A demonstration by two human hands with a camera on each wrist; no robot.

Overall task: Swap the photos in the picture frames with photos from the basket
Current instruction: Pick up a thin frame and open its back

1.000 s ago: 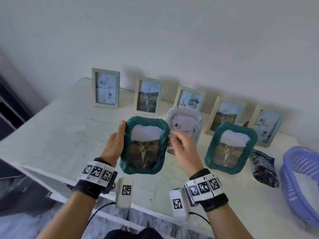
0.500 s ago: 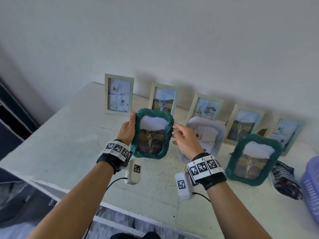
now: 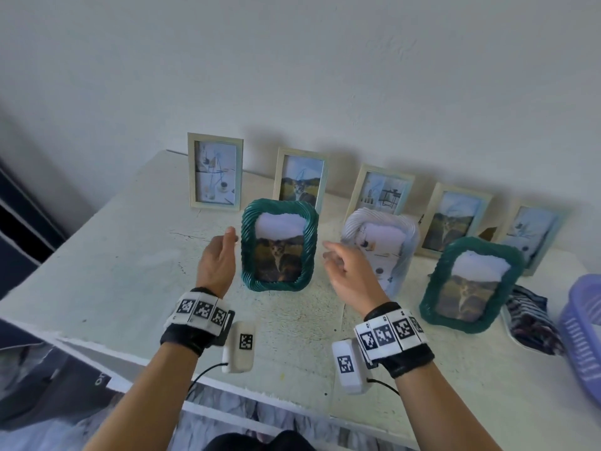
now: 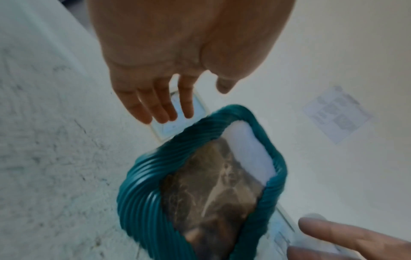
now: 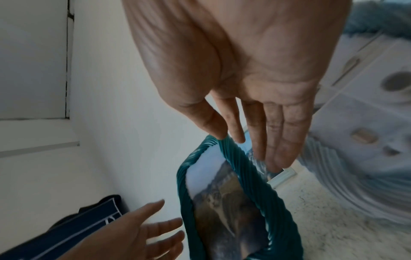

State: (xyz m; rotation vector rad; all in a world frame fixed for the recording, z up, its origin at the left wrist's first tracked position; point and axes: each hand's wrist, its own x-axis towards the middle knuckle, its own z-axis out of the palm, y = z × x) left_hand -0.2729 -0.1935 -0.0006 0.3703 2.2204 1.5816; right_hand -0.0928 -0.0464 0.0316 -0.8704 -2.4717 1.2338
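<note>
Near the table's (image 3: 97, 255) middle, the teal cat-photo frame (image 3: 279, 245) now stands alone; my left hand (image 3: 216, 265) and right hand (image 3: 349, 276) have let go, fingers loose: one swap done.

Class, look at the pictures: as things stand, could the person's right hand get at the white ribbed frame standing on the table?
Probably yes. The right hand is open and holds nothing, and the white ribbed frame stands just beyond its fingers on the table. Nothing lies between them; the near green frame stands off to its left.
</note>
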